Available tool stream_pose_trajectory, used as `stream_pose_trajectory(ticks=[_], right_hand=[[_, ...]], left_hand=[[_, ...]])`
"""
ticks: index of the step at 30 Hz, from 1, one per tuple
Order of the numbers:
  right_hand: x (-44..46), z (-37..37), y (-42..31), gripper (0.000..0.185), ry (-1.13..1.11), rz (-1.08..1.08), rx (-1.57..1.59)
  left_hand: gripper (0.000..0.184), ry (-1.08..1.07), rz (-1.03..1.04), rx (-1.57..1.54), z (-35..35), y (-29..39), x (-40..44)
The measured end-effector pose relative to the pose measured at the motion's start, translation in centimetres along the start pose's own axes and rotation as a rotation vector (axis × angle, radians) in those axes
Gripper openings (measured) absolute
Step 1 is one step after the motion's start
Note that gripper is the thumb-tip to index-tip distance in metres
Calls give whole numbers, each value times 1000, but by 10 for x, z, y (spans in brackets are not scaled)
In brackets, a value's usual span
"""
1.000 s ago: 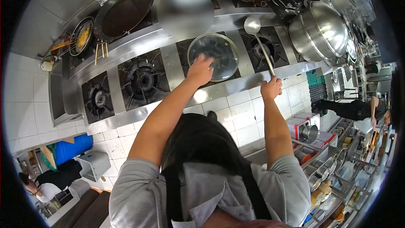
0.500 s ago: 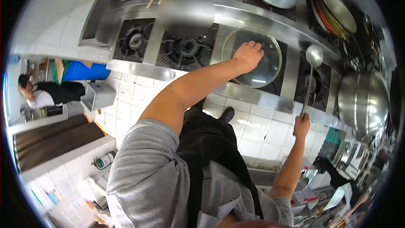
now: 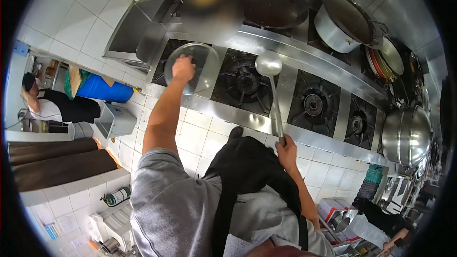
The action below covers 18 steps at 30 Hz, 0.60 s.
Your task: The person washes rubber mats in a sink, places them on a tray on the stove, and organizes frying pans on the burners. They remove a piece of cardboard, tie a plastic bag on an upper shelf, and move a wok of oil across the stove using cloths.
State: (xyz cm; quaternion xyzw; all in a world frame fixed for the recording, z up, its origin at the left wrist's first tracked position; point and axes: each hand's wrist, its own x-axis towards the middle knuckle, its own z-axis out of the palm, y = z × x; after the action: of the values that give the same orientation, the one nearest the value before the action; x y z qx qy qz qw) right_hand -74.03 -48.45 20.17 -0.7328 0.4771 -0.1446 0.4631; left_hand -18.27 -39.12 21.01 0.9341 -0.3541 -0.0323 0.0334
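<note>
My left hand (image 3: 183, 68) is closed at the middle of a round glass lid (image 3: 208, 69) with a metal rim; the knob is hidden under my fingers. The lid covers part of the leftmost front burner, and I cannot tell if it rests on it. In my right hand (image 3: 286, 153), fingers wrapped round the handle end, is a long metal ladle (image 3: 269, 64). Its bowl is out over the stove, beside the second burner (image 3: 247, 81).
A wide dark wok (image 3: 273, 4) and a large pot (image 3: 338, 24) stand on the rear row. More burners (image 3: 313, 105) lie to the right, then a big steel pot (image 3: 407, 135). A person in a black apron (image 3: 66, 106) is at far left, near a blue barrel (image 3: 104, 88).
My left hand has carried the glass lid leftward along the stove to the leftmost burner. The ladle has moved left too, held in my right hand. My view has shifted left.
</note>
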Motion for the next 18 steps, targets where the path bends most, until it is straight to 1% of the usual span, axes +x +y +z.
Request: stream_pose_trajectory(ticks=[2, 4, 5, 6, 7, 8, 9, 10, 11, 12, 13, 14, 15, 16, 17, 18], right_hand=[[12, 42, -7, 44, 29, -57, 5], [25, 76, 2, 45, 9, 11, 34], [26, 88, 3, 44, 20, -3, -37], [29, 98, -3, 44, 66, 2, -111], [27, 99, -15, 41, -31, 146, -193], [22, 97, -38, 38, -88, 275, -138], [19, 128, -2, 35, 43, 93, -157], [20, 139, 10, 35, 78, -62, -214], [26, 141, 14, 41, -4, -36, -262], [20, 117, -1, 41, -97, -82, -315], [21, 110, -4, 42, -144, -60, -330], [17, 107, -10, 43, -210, -67, -343], [1, 89, -18, 43, -134, -27, -325], [-15, 68, -32, 43, -149, -59, -297], [-28, 51, -37, 43, -166, -104, -278], [-39, 39, -28, 43, -103, -88, -273]], left_hand=[[40, -33, -136, 9, -2, -28, 17], [39, 176, -32, 46, 71, -97, 44], [41, 70, -109, 19, 51, -84, 37], [47, -70, 44, 181, 61, -104, 45], [50, -78, -5, -20, 71, -111, 39], [54, -119, 44, 32, 42, -88, 23], [58, 101, 100, -90, 102, -141, 39], [62, 230, 181, 40, 29, -75, 4], [63, 104, 37, 291, 56, -97, 26], [62, 257, 26, 132, 8, -35, -26], [54, 493, 124, 138, 53, -50, -21], [48, 527, 299, -21, 69, -51, -22], [45, 367, 354, -33, 63, -14, -47], [42, 214, 396, -24, 48, 33, -83], [39, 126, 537, -256, 56, 68, -107], [37, 20, 677, -487, 80, 105, -125]])
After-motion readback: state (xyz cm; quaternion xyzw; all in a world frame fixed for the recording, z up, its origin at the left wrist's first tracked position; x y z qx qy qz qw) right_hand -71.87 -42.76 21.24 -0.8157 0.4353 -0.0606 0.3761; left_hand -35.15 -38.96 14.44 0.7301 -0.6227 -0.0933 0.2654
